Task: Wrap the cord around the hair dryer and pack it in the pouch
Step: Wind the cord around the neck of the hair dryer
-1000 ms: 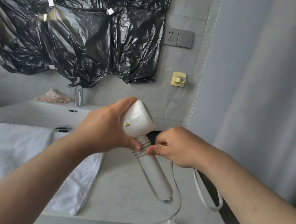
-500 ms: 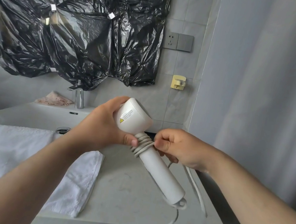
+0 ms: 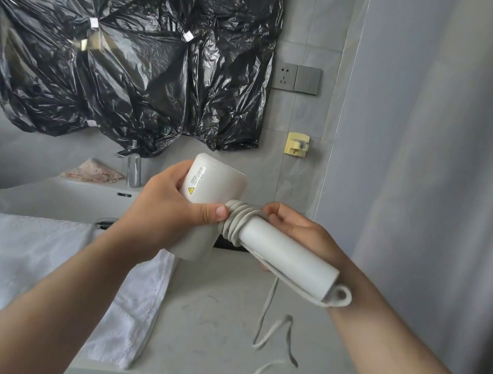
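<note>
Left hand [image 3: 167,211]: wrapped round the barrel of the hair dryer, thumb lying across the front with its tip against the first coil.
Hair dryer [image 3: 217,183]: white, held in the air above the countertop between both hands; barrel up and left, handle slanting down to the right, hanging loop at the far end.
Cord [image 3: 237,220]: several tight turns at the top of the handle; the rest runs under the handle and drops in loose bends onto the countertop [image 3: 214,324] and over its front edge.
Right hand [image 3: 301,235]: behind the handle, fingers curled, tips pinching the cord just beside the coils.
Towel [image 3: 24,267]: white, spread on the left.
Basin [image 3: 49,195]: white, behind the towel.
Cloth [image 3: 93,171]: pinkish, on the basin's rear ledge.
Faucet [image 3: 134,170]: chrome, beside the cloth.
Plastic sheeting [image 3: 130,61]: black, crinkled, taped to the wall.
Socket [image 3: 286,76]: grey, right of the sheeting.
Hook [image 3: 297,144]: yellow, below the socket.
Curtain [image 3: 443,181]: pale grey, far right.
</note>
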{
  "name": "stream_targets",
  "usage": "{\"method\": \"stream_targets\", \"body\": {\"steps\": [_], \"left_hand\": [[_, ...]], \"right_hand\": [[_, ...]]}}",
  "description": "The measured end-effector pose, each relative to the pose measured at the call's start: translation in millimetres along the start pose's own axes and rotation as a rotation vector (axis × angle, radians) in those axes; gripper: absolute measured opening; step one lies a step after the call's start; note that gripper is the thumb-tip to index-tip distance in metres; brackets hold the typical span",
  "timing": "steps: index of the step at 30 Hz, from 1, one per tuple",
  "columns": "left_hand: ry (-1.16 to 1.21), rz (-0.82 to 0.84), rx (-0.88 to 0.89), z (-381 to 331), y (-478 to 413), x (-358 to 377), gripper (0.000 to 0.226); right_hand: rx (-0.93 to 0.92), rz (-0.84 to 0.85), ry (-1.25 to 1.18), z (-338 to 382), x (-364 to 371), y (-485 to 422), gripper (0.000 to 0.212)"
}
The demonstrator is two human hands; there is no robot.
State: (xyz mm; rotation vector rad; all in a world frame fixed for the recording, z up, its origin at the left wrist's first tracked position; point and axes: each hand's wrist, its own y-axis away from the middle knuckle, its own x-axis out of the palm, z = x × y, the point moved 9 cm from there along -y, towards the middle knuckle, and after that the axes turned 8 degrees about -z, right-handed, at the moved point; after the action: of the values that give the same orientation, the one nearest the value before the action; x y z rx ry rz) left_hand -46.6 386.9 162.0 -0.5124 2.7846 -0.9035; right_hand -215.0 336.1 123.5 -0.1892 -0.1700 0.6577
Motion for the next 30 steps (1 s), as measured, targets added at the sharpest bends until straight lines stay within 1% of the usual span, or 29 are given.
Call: {"method": "stream_targets", "body": {"steps": [2,3,4,6,8,16,19,22,24,26,28,30], "left_hand": [[0.041,-0.017,-0.017,-1,1,1,0.065],[0.050,-0.031,-0.017,-3,2,1,0.062],[0.050,-0.052,-0.014,-6,3,1,0.058],[0.039,-0.109,-0.005,-11,3,0,0.052],[0.034,-0.166,-0.016,-12,5,-2,0.052],[0.022,-0.318,-0.032,-7,12,-4,0.040],[-0.015,-0.399,-0.029,-7,11,-9,0.044],[-0.068,-0.451,-0.002,-7,13,-10,0.046],[-0.065,-0.484,0.004,-4,16,-10,0.052],[-0.063,-0.513,-0.001,-1,19,-7,0.062],[-0.066,-0.533,-0.008,3,22,-4,0.066],[-0.054,-0.548,-0.033,8,24,-1,0.068]], "right_hand": [[0.052,0.051,-0.280,-8,7,-4,0.006],[0.048,0.049,-0.380,-11,9,-6,0.008],[0.023,0.020,-0.423,-12,9,-8,0.009],[-0.050,-0.066,-0.396,-12,6,-10,0.019],[-0.084,-0.139,-0.354,-13,4,-11,0.029],[-0.167,-0.442,-0.102,-28,0,-4,0.034],[-0.219,-0.479,0.028,-30,9,4,0.036],[-0.301,-0.456,0.148,-23,18,9,0.032],[-0.316,-0.425,0.126,-19,21,9,0.030],[-0.264,-0.467,0.032,-23,16,7,0.034],[-0.224,-0.514,-0.046,-27,10,4,0.034],[-0.209,-0.542,-0.042,-27,7,4,0.032]]}}
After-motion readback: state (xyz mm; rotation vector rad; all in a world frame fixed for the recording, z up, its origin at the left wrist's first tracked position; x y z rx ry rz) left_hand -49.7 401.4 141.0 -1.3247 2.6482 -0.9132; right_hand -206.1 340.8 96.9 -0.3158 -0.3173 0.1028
